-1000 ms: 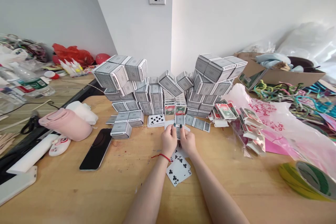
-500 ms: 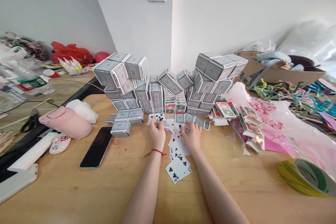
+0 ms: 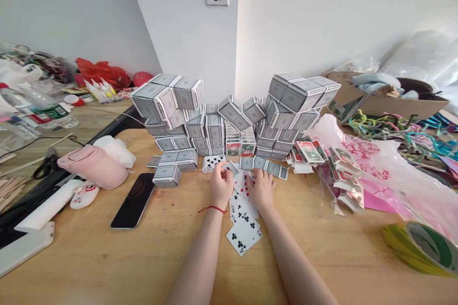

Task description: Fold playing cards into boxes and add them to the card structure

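My left hand (image 3: 221, 185) pinches a playing card (image 3: 232, 167) with its grey patterned back showing. Behind that hand lies a face-up stack of cards (image 3: 213, 162) with a spade card on top. My right hand (image 3: 262, 188) rests palm down over red-suited cards (image 3: 244, 188), thumb and fingers apart. Loose club cards (image 3: 244, 234) trail toward me on the wooden table. Past my hands stands a structure of card-covered boxes (image 3: 214, 126), with two tall stacked sides and red-and-green card packs (image 3: 240, 147) in the middle. A row of face-down cards (image 3: 270, 167) lies in front of it.
On the left are a black phone (image 3: 133, 200), a pink bottle (image 3: 93, 167) and a white mouse (image 3: 84, 196). To the right lie opened card boxes (image 3: 345, 176), a pink-printed plastic bag (image 3: 372, 152) and a roll of yellow tape (image 3: 422, 248).
My left hand has moved right, off the face-up stack, and now has a card lifted in its fingers. My right hand has stayed over the cards. The view has shifted slightly.
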Available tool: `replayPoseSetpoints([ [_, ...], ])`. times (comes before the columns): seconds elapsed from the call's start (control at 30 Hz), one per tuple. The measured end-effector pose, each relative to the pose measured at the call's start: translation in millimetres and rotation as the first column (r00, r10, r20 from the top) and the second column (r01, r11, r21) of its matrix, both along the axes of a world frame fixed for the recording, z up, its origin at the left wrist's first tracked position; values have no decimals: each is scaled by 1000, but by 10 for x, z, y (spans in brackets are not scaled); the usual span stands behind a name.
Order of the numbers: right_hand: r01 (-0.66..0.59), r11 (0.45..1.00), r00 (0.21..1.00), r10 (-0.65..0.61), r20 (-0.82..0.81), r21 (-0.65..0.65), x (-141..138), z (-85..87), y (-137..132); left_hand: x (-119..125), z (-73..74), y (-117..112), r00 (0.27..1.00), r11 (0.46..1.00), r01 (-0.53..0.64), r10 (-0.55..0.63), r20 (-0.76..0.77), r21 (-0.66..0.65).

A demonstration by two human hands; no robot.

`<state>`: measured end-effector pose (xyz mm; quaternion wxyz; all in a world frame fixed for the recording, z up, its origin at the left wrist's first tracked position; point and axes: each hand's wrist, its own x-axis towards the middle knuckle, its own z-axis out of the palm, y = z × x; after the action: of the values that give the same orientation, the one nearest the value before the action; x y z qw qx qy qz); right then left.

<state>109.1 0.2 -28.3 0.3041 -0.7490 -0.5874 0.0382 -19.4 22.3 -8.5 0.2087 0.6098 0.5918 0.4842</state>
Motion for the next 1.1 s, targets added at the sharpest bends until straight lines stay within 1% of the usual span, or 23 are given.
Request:
replayPoseSetpoints([
  [0.07,11,1000,999,-11,-30,11,9,-15,7,51,10,-42,977,984,176,-178,-118,-30],
  [0.1,17,1000,999,-16,-47,15,14,-20,11,78,15,-60,954,971,237,-239,-183,-35],
  [0.17,27,999,996,-25,-80,18,25,-25,19,125,25,-87,902,951,308,-305,-304,-40],
  [0.23,36,999,994,-33,-107,23,34,-23,27,156,35,-104,854,939,339,-329,-403,-47],
  [0.3,44,999,991,-40,-124,30,37,-18,32,171,41,-117,820,935,350,-337,-463,-61],
  [0.4,43,998,991,-39,-129,33,35,-9,32,172,39,-129,803,932,349,-349,-482,-93],
  [0.5,46,998,992,-42,-120,31,29,-3,26,173,15,-131,809,934,336,-352,-470,-119],
  [0.7,58,998,993,-55,-104,23,29,-4,22,176,-45,-103,822,938,322,-343,-455,-125],
  [0.87,43,999,995,-42,-93,7,36,-9,20,168,-68,-79,807,932,330,-361,-467,-150],
  [1.0,45,999,991,-43,-124,16,39,-2,18,175,-93,-83,821,940,320,-338,-460,-121],
  [1.1,59,998,982,-52,-182,35,46,-1,33,176,-89,-81,839,943,319,-327,-434,-95],
])
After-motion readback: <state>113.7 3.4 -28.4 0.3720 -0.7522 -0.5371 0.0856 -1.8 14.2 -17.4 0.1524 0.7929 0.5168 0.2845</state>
